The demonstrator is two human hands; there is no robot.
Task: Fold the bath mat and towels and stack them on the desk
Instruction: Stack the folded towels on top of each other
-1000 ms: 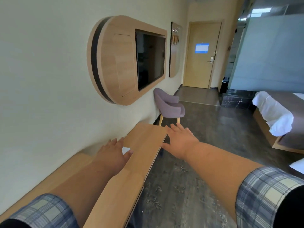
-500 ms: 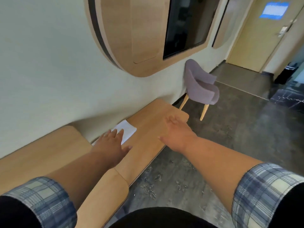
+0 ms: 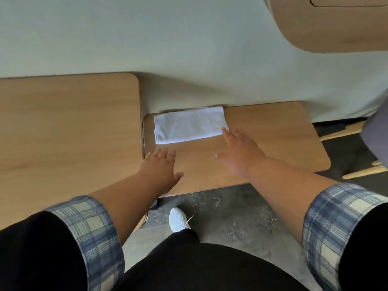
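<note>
A folded white towel lies flat on the lower wooden desk, against the wall at its back left. My left hand hovers palm down just in front of the towel's near left corner, fingers straight, holding nothing. My right hand is stretched out with spread fingers; its fingertips reach the towel's near right corner. Neither hand grips anything.
A higher wooden counter adjoins the desk on the left. A wall-mounted wooden panel hangs at the top right. A grey chair with wooden legs stands at the right edge. My white shoe is on the dark floor.
The view has tilted down and turned toward the wall, so the whole towel now shows. Both hands have come in over the desk, the right one reaching the towel's corner.
</note>
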